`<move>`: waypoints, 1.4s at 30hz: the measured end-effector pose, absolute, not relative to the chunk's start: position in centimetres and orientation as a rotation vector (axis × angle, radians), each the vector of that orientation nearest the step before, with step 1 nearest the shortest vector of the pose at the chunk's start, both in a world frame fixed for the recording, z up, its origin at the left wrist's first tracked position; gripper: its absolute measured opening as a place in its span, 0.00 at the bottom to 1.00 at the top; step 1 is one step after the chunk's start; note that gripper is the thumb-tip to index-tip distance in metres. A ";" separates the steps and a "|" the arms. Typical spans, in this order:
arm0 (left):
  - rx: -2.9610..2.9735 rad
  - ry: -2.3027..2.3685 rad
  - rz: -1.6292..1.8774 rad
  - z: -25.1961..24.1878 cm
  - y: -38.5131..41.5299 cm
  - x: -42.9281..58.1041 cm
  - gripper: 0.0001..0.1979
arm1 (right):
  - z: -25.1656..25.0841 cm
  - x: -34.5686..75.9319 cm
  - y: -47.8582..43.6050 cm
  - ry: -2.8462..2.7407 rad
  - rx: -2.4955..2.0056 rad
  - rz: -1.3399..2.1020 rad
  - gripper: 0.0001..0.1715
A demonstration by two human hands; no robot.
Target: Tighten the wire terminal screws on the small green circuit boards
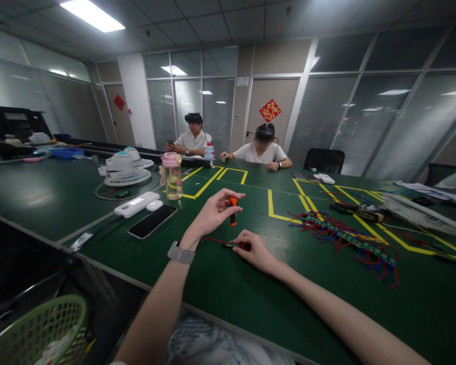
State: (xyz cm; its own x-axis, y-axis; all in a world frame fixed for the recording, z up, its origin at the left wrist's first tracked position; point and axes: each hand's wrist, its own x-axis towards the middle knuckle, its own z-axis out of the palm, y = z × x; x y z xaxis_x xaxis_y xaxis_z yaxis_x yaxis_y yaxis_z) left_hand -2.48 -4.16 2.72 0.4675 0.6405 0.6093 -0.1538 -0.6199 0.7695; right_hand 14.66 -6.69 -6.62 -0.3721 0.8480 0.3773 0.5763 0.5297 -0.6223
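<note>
My left hand (215, 212), with a watch on its wrist, grips the orange and black handle of a screwdriver (233, 215). The screwdriver stands upright, and its thin shaft points down onto a small green circuit board (228, 245) on the table. A red wire (214, 240) runs out from the board to the left. Low on the table, my right hand (254, 248) has its thumb and forefinger closed on the board's right end. Those fingers hide part of the board. Where exactly the screwdriver's tip sits is too small to tell.
A long row of circuit boards with red and blue wires (345, 238) lies to the right. On the left are a phone (152, 221), a white power strip (137, 204), a pink-lidded bottle (173, 177) and a white fan (127, 172). Two people sit across the green table (228, 304).
</note>
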 end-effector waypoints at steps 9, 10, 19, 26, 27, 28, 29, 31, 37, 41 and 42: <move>1.950 0.530 1.304 2.7 -4.3 -2.4 0.14 | -6.3 14.6 -7.0 -2.080 -1.156 0.533 0.11; 1.962 0.545 1.322 2.6 -4.3 -2.3 0.14 | -6.2 14.5 -7.0 -2.078 -1.159 0.536 0.11; 2.225 0.790 1.643 1.6 -3.4 -1.8 0.11 | -6.4 14.6 -6.8 -2.090 -1.144 0.516 0.10; 2.298 0.742 1.712 1.8 -3.6 -1.6 0.12 | -6.3 14.6 -6.9 -2.087 -1.146 0.526 0.10; 2.238 0.694 1.662 1.9 -3.7 -1.5 0.13 | -6.3 14.6 -6.9 -2.085 -1.146 0.527 0.10; 2.174 0.644 1.590 1.9 -3.8 -1.4 0.14 | -6.3 14.6 -6.9 -2.084 -1.146 0.526 0.10; 2.116 0.599 1.518 1.9 -4.0 -1.2 0.14 | -6.3 14.6 -6.9 -2.084 -1.147 0.525 0.10; 2.057 0.553 1.443 1.9 -4.3 -0.8 0.13 | -6.3 14.6 -6.9 -2.086 -1.153 0.521 0.10; 2.289 0.654 1.715 1.3 -5.5 0.5 0.09 | -6.5 14.6 -6.8 -2.082 -1.155 0.503 0.07; 2.494 0.738 1.786 1.1 -5.7 0.7 0.10 | -6.7 14.6 -6.7 -2.093 -1.122 0.502 0.07; 2.489 0.734 1.780 1.2 -5.7 0.7 0.10 | -6.7 14.6 -6.7 -2.093 -1.123 0.509 0.08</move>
